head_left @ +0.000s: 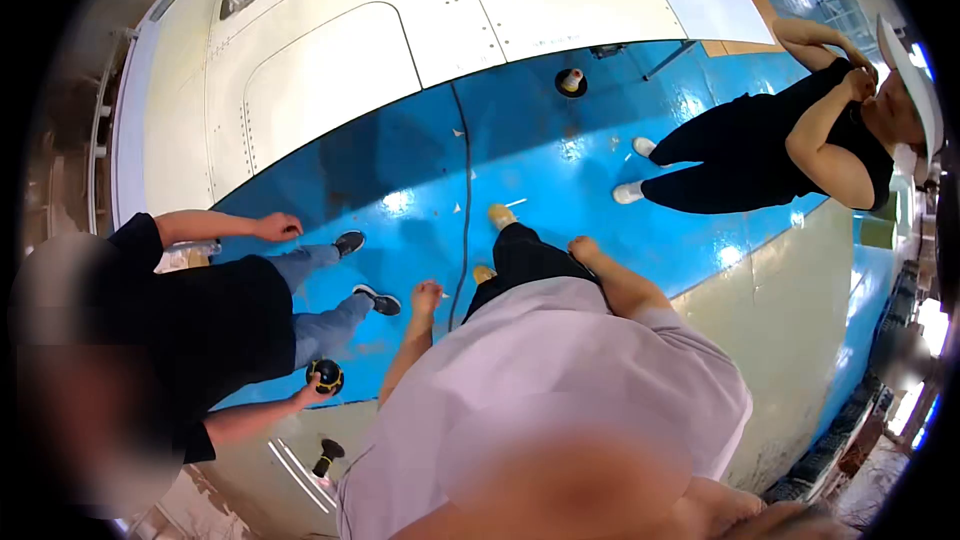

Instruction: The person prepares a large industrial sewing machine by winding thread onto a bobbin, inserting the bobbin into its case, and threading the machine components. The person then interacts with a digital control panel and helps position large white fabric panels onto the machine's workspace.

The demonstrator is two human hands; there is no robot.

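Observation:
My left hand (pixel 428 297) hangs in front of my body on the left, its fingers curled. A small white speck shows beside its fingertips; I cannot tell whether it is held or lies on the floor. Close to my dark trousers (pixel 535 255), my right hand (pixel 583 250) hangs low by the thigh with the fingers folded in. What it may hold is hidden. Below both hands lies the blue floor (pixel 420 240), where a dark cable (pixel 467 180) runs between my left hand and my yellow-toed shoes (pixel 501 215).
A large cream panel (pixel 330 70) with rivet rows spans the far side. A black-based stand (pixel 571 83) sits under its edge. At left, a person in black (pixel 240 315) holds a black and yellow round object (pixel 325 377). Another person (pixel 760 150) stands right, hands raised near the head.

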